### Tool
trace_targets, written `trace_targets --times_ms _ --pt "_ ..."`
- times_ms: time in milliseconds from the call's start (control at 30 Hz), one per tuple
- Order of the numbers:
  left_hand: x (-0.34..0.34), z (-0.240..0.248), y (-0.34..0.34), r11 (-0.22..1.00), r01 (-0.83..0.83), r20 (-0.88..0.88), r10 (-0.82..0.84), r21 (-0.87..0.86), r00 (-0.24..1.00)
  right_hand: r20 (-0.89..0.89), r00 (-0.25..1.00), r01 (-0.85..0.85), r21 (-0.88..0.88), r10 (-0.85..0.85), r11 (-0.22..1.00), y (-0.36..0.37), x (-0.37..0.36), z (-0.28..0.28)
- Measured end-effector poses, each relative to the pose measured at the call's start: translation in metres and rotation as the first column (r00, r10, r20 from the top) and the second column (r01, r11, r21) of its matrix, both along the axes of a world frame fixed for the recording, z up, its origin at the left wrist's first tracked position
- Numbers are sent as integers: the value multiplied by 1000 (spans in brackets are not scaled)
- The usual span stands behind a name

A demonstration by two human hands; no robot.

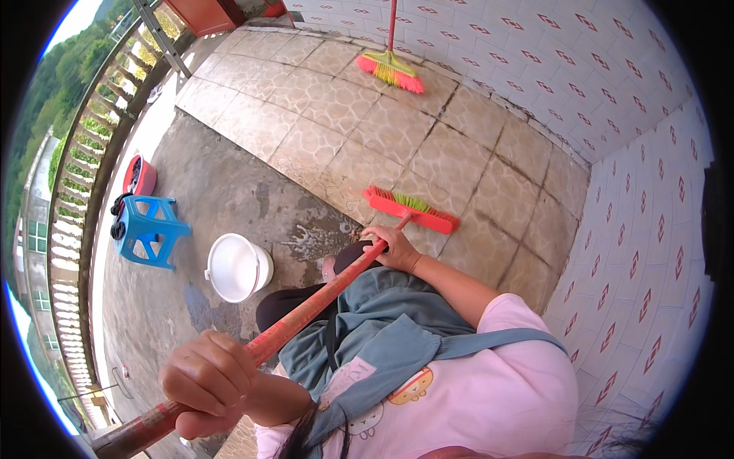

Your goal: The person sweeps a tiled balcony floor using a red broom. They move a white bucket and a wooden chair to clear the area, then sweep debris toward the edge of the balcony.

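Note:
A broom with a long worn red handle (pixel 313 304) runs slantwise across my body. Its red head (pixel 423 217), with red and green bristles, is at the patterned floor tiles (pixel 375 145) in front of my knees. My left hand (pixel 210 382) is wrapped round the upper part of the handle at lower left. Lower down, close to the head, my right hand (pixel 391 248) grips the same handle. A white bucket (pixel 238 268) stands on the bare concrete to the left of my legs.
Against the tiled wall (pixel 527 46) leans a second broom (pixel 390 70), yellow and pink. A blue plastic stool (pixel 153 233) with dark items on it stands at left, beside a red basin (pixel 140 176). Beyond runs a balustrade (pixel 70 206). Water wets the concrete (pixel 317 239).

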State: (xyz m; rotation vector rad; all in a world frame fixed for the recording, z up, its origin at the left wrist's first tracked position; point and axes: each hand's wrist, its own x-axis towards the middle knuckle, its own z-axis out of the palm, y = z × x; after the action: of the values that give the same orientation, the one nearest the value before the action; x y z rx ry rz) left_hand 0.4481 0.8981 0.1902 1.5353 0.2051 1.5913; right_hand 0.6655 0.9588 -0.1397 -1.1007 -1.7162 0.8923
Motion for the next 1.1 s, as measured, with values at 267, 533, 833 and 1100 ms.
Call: trace_targets --times_ms 267,533,833,1100 --pt "40 -31 33 981 100 94 -85 -164 992 304 922 281 -98 -241 955 -60 80 -14" --pt "39 -33 52 983 -121 8 123 -141 992 242 954 175 26 -176 984 38 54 -47" --pt "36 -36 69 939 -341 -94 336 -47 937 132 990 -50 75 39 996 161 -15 -41" --pt "14 -28 84 959 -198 27 208 -205 978 245 968 73 -59 -56 996 63 38 -35"
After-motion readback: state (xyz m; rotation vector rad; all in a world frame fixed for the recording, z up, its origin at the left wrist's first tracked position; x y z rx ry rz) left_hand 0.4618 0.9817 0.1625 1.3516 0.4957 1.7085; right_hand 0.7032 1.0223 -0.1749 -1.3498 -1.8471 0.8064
